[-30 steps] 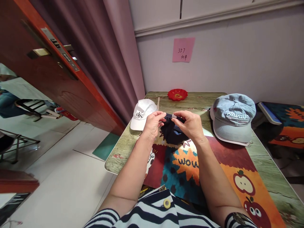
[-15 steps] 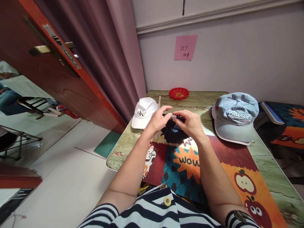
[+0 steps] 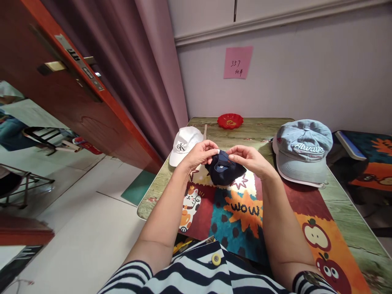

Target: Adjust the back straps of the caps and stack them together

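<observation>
Both hands (image 3: 200, 156) (image 3: 252, 160) hold dk cap (image 3: 223, 175).

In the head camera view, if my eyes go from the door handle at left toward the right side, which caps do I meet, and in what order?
Door handle → white cap → dark cap → light blue cap

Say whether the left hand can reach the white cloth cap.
Probably yes: nothing visible separates the left hand from the white cap, though the fingers pinch the navy cloth cap and would need freeing.
</observation>
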